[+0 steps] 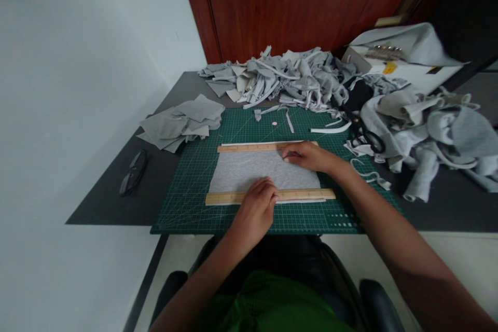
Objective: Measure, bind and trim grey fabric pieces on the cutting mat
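Note:
A piece of light grey knit fabric (233, 171) lies flat on the green cutting mat (182, 187). One wooden ruler (249, 147) runs along its far edge and a second wooden ruler (223, 197) along its near edge. My left hand (257, 205) is closed over the middle of the near ruler, fingertips reaching onto the fabric. Curled in a pinch, my right hand (309, 155) rests by the right part of the far ruler, fingertips low over the fabric. What those fingers hold, if anything, is hidden.
Flat grey fabric pieces (182, 122) and glasses (133, 172) lie left. Scrap fabric (288, 78) is heaped behind the mat. Black-handled scissors (369, 137) lie right, beside rolled fabric (428, 129). A white box (424, 75) stands at back right. Thin strips (330, 129) lie on the mat.

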A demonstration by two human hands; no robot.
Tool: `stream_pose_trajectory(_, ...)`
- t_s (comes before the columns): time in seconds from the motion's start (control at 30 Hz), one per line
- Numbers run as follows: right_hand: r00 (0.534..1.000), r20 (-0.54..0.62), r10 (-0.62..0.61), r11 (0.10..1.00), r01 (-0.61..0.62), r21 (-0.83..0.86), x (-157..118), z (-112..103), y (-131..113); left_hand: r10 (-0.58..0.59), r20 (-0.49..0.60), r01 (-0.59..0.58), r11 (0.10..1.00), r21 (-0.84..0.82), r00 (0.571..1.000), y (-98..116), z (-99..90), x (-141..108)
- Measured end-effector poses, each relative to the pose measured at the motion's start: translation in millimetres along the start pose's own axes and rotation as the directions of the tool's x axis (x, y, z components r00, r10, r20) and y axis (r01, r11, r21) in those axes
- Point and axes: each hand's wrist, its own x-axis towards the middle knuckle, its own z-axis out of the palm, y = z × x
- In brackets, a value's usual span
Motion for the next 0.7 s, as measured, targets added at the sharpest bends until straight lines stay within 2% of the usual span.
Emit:
stream_pose_trajectory(0.07, 1.000, 0.001, -0.009, 1.000, 0.008, 0.018, 0.0, 0.1, 0.1, -0.035, -0.013, 0.036, 0.998, 0.049, 0.999, 3.0, 3.7, -1.9)
stream_pose_trajectory(0.2, 1.000, -0.012, -0.016, 0.999, 0.017, 0.043, -1.4, 1.9, 1.9, -0.025, 0.025, 0.022, 0.991, 0.129, 0.999, 6.7, 6.7, -5.5)
stream_pose_trajectory(0.43, 0.999, -0.018, 0.034, 0.998, -0.033, 0.054, -5.2, 4.9, 6.8, -0.012, 0.051, 0.003, 0.986, 0.164, 0.999, 13.0, 4.2, -4.9)
stream_pose_trajectory(0.57, 0.997, -0.015, 0.069, 0.998, -0.069, -0.001, -7.2, 6.3, 5.8, -0.020, 0.048, 0.009, 0.979, 0.204, 0.999, 17.3, 7.6, -8.8)
stream_pose_trajectory(0.7, 0.966, -0.180, 0.188, 0.968, -0.213, -0.134, -7.6, 11.7, -0.5, 0.019, 0.052, -0.033, 0.955, 0.293, 0.998, 19.4, 11.8, -14.9)
